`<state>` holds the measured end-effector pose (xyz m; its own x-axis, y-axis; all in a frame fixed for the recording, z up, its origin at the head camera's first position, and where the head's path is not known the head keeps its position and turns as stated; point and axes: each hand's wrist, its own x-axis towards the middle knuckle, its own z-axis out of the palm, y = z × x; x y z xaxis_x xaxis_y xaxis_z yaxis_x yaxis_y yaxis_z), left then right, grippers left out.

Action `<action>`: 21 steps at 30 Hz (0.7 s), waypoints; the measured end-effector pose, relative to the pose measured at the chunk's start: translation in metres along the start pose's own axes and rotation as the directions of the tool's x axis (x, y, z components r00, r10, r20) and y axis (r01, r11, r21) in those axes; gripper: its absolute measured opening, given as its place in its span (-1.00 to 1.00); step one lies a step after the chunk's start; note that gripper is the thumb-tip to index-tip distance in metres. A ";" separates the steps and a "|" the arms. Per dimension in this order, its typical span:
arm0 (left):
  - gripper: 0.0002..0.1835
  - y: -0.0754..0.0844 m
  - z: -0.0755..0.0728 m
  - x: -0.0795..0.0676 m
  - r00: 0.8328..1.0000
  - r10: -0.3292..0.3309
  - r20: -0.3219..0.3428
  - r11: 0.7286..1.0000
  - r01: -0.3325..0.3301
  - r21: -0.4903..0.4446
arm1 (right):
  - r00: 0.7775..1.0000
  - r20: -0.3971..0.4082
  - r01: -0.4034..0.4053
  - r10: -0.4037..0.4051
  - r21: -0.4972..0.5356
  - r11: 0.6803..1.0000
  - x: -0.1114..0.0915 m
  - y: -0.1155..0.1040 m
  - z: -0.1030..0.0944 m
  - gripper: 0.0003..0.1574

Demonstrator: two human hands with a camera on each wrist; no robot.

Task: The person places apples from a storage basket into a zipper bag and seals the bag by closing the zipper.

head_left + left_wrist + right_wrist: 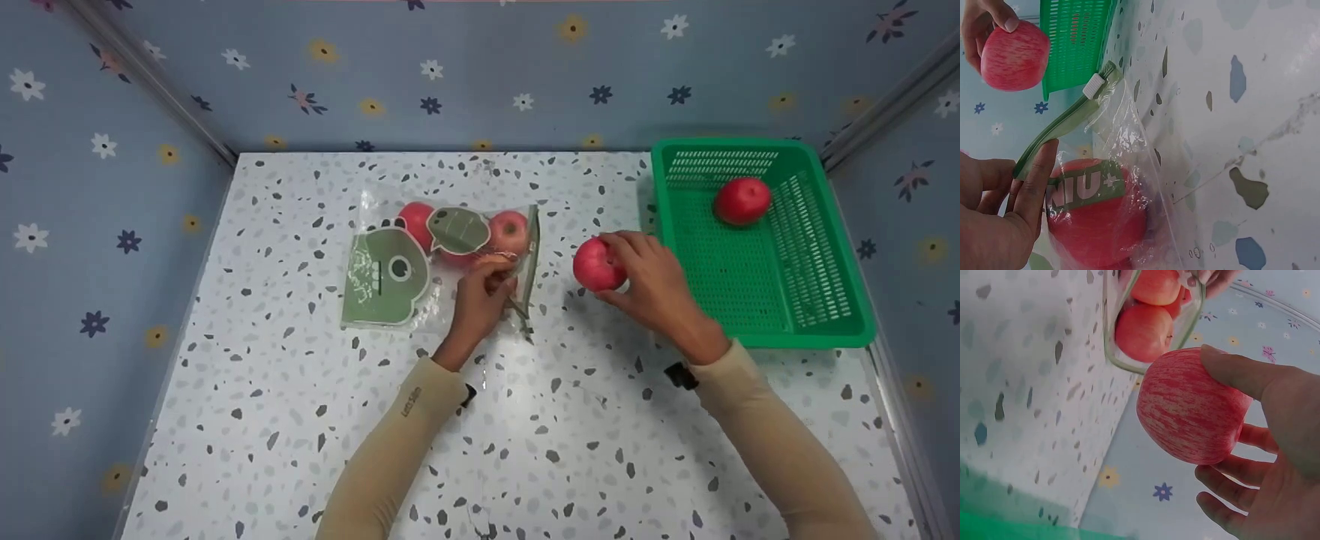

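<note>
My left hand (481,300) pinches the green zip edge (1061,122) of a clear plastic zip bag (442,300) and holds its mouth apart. Several red apples (1144,332) lie inside the bag, partly covered by its green cartoon prints. Between the thumb and fingers of my right hand (651,281) is a red apple (1193,408), held to the right of the bag's mouth. In the right wrist view the bag's opening stands just beyond this apple.
A green plastic basket (838,225) stands at the right of the speckled white table (285,420), with one red apple (742,201) in it. Flower-patterned walls (480,75) enclose the back and both sides.
</note>
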<state>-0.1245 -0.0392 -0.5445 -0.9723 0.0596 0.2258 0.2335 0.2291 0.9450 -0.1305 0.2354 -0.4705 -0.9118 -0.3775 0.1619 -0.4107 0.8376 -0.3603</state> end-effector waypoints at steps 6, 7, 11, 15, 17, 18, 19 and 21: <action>-0.82 0.001 0.001 0.000 1.000 -0.023 0.000 1.000 0.023 0.013 | 1.000 0.009 0.009 -0.009 0.041 0.999 0.002 -0.011 0.020 0.08; -0.82 0.000 0.001 0.001 1.000 -0.018 -0.003 1.000 0.018 0.016 | 1.000 0.011 0.009 -0.009 0.052 0.999 0.002 -0.012 0.024 0.08; -0.83 -0.001 0.002 0.001 1.000 0.015 -0.017 1.000 -0.015 0.010 | 1.000 0.015 0.012 -0.013 0.080 0.997 0.006 -0.018 0.038 0.06; -0.83 -0.001 0.002 0.001 0.999 0.028 -0.019 1.000 -0.028 0.002 | 1.000 0.021 0.014 -0.015 0.089 0.996 0.011 -0.025 0.050 0.05; -0.82 -0.001 0.002 0.001 1.000 0.025 -0.017 1.000 -0.025 0.008 | 0.999 0.025 0.020 -0.022 0.094 0.995 0.014 -0.028 0.056 0.05; -0.82 -0.002 0.002 0.001 1.000 0.023 -0.015 1.000 -0.023 0.013 | 0.999 0.028 0.023 -0.026 0.095 0.995 0.015 -0.029 0.059 0.05; -0.81 -0.002 0.002 0.001 1.000 0.019 -0.014 1.000 -0.019 0.017 | 0.999 0.031 0.027 -0.030 0.096 0.995 0.016 -0.030 0.061 0.05; -0.81 -0.001 0.003 0.001 1.000 0.003 -0.012 1.000 -0.002 0.027 | 0.999 0.035 0.036 -0.039 0.098 0.995 0.018 -0.031 0.065 0.04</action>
<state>-0.1261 -0.0370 -0.5460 -0.9717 0.0483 0.2314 0.2360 0.2549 0.9377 -0.1339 0.1767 -0.5160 -0.8943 -0.4236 0.1440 -0.4411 0.7809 -0.4423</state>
